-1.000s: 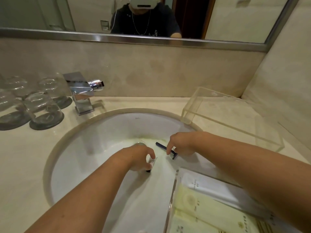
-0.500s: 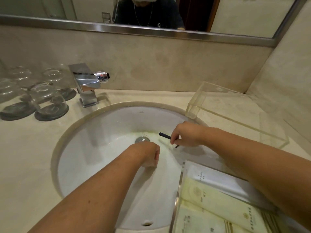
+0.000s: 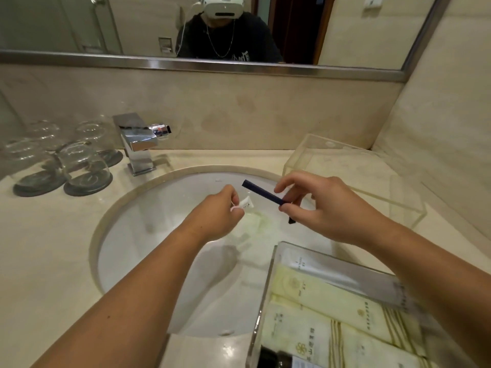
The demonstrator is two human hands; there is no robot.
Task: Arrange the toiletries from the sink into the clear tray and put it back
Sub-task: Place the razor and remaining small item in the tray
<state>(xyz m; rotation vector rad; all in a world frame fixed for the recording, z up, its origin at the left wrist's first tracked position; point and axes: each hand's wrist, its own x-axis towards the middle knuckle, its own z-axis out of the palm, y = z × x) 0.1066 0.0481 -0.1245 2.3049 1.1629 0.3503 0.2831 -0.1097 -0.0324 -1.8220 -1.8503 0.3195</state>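
The right hand pinched a slim, dark-blue plastic stick near its lower end between thumb and fingers, holding it slantwise above the round white sink; it looked light and stiff, best gripped mid-shaft so it would not pivot. The left hand had its fingers closed on a small white soft tube (probably toothpaste, squashy and perhaps wet-slippery), also above the basin. The clear acrylic tray, already holding pale yellow packets, sat on the desk at the sink's near right rim.
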